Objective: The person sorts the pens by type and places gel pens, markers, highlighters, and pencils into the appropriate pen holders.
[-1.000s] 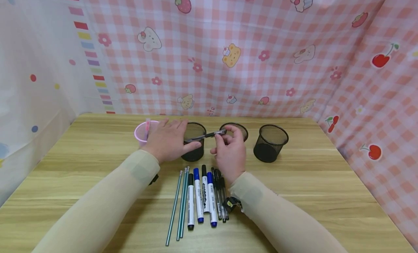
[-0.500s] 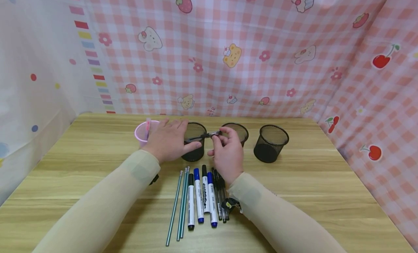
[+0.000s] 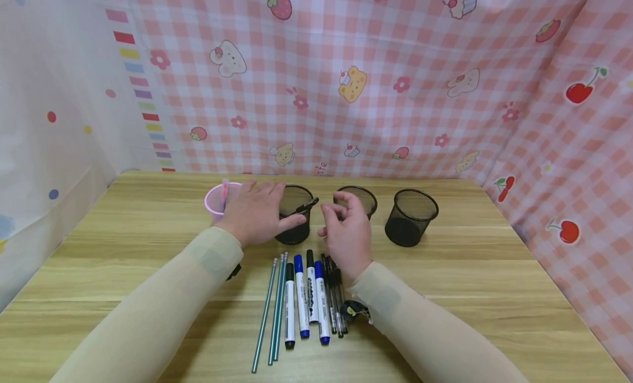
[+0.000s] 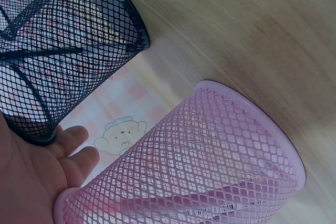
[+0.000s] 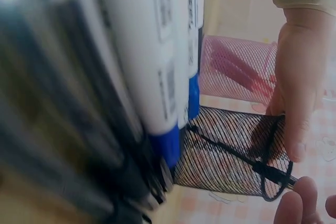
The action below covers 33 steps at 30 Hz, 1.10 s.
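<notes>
A black pen (image 3: pixel 307 205) leans inside the second cup from the left, a black mesh pen holder (image 3: pixel 293 234), with its upper end over the rim. My left hand (image 3: pixel 253 214) lies with straight fingers across the gap between this holder and the pink mesh pen holder (image 3: pixel 214 199); in the left wrist view its fingertips show at the rims of both. Just right of the pen's end, my right hand (image 3: pixel 348 232) has bent fingers with nothing between them. Through the mesh in the right wrist view, the pen (image 5: pixel 231 150) slants down to the bottom of the holder.
Two more black mesh holders (image 3: pixel 405 232) stand to the right, one behind my right hand. Nearer me lie green pencils (image 3: pixel 264 317), white markers (image 3: pixel 302 300) with blue or black caps, and several black pens (image 3: pixel 337 300). A pink item (image 3: pixel 225 192) stands in the pink holder.
My right fingers have let go of the pen, which has slid down to the left into the black holder. The left hand has stayed in place.
</notes>
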Tool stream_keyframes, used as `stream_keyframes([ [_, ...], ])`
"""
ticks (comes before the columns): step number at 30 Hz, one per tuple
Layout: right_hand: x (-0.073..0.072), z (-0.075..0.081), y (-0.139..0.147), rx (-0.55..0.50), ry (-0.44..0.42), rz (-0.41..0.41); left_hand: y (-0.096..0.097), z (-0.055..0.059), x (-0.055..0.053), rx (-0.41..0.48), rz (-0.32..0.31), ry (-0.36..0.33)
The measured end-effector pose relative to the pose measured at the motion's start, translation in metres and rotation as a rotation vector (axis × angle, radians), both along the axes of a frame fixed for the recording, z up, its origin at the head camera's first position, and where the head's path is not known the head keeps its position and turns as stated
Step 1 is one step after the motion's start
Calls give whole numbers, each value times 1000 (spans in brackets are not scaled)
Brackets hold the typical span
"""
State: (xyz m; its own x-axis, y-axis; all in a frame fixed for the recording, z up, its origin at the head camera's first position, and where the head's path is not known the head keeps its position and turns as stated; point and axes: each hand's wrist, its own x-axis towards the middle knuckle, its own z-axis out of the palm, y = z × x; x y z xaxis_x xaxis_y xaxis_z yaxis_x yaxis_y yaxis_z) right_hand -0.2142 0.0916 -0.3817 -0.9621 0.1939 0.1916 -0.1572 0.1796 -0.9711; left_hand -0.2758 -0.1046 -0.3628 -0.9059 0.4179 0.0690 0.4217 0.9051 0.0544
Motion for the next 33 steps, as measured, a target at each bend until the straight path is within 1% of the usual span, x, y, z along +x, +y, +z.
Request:
stream_keyframes([
  [1, 1, 1, 2, 3, 1, 9, 0, 0, 0, -3, 0, 1],
  [4, 3, 4, 8, 67, 10, 34, 0, 0, 0, -7, -1, 1],
  [8, 5, 8, 19, 208, 42, 81, 0, 1, 1, -8, 0, 4],
  [10, 6, 9, 24, 280, 38, 120, 0, 1, 1, -8, 1, 4],
  [14, 9, 10, 32, 429, -23, 213, 0, 2, 3, -5, -1, 5],
  [19, 13, 10, 40, 654, -107, 313, 0, 2, 2, 1, -7, -1],
  [22, 14, 9, 43, 769, -151, 369, 0, 2, 2, 7, 0, -2],
  [26, 14, 8, 48, 868, -188, 425, 0, 2, 2, 7, 3, 4],
  [30, 14, 6, 51, 920, -233, 457, 0, 2, 2, 7, 0, 5],
  [33, 13, 3, 52, 962, -284, 477, 0, 1, 2, 4, -2, 4],
])
